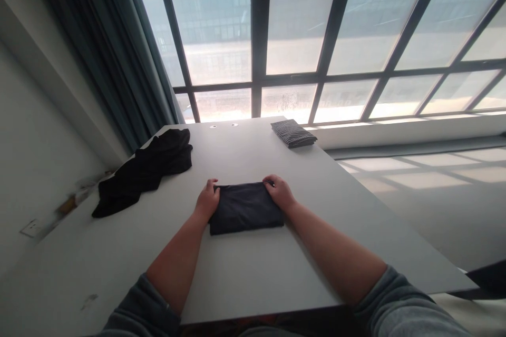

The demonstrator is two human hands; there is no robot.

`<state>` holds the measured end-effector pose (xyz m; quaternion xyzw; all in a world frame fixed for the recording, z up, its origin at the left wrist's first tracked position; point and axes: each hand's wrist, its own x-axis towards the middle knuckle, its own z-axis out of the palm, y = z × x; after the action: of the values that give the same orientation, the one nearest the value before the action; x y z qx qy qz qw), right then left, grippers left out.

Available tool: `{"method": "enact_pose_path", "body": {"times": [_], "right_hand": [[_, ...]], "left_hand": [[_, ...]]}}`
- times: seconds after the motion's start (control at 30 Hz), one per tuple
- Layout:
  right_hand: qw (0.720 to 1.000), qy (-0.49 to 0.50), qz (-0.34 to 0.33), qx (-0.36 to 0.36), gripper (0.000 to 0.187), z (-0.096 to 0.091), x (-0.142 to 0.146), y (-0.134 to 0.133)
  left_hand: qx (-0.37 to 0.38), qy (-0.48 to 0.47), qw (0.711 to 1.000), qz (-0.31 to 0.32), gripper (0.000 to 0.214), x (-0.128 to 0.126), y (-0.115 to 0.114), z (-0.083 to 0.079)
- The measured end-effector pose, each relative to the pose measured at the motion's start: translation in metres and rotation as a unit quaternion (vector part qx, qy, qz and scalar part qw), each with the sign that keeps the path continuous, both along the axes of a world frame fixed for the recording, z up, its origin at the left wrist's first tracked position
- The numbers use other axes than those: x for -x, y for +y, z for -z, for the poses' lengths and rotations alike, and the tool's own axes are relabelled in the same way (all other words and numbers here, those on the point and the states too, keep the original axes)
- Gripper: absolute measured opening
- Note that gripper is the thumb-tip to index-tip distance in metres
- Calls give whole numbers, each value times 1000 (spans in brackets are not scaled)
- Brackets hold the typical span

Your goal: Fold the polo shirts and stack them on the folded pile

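A folded dark cloth point(245, 213) lies flat on the white table point(253, 279) in front of me. My left hand point(208, 199) grips its far left corner, fingers curled over the edge. On the far right corner my right hand point(279, 191) does the same, fingers closed on the fabric. Both forearms reach out from grey sleeves.
A crumpled black garment point(146, 171) lies at the table's left side. A folded striped cloth point(293, 133) sits at the far right corner. Dark curtains point(114, 52) hang left of the large window point(316, 37). The table's right edge drops to the floor.
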<state>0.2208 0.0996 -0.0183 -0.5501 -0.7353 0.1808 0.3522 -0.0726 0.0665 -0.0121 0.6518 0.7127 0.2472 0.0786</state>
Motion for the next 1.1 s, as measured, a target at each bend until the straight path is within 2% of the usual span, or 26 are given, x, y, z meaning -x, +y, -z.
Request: {"method": "enact_pose_path", "body": {"times": [0.1, 0.2, 0.27, 0.33, 0.43, 0.63, 0.8, 0.93, 1.1], "right_hand": [[997, -63, 2, -47, 42, -7, 10, -9], [987, -134, -27, -85, 54, -12, 28, -28], [981, -173, -55, -73, 59, -10, 41, -40], [974, -210, -85, -26, 61, -4, 49, -46], [962, -245, -111, 39, 62, 5, 49, -43], [963, -244, -81, 80, 69, 9, 34, -25], [963, -239, -19, 126, 68, 11, 19, -11], [960, -242, 26, 142, 65, 14, 3, 0], [968, -221, 24, 115, 56, 20, -7, 8]], "left_hand": [[-66, 70, 995, 26, 36, -16, -11, -7], [-72, 121, 981, 136, 44, -44, -25, -5], [-47, 141, 971, 187, 51, -58, -31, 2], [-8, 153, 967, 203, 55, -63, -31, 8], [33, 160, 971, 177, 56, -54, -23, 13], [77, 119, 987, 73, 59, -20, -2, 21], [61, 89, 991, 74, 52, 2, 4, 30], [54, 76, 994, 51, 46, 15, 8, 29], [44, 49, 997, 34, 37, 21, 13, 28]]}}
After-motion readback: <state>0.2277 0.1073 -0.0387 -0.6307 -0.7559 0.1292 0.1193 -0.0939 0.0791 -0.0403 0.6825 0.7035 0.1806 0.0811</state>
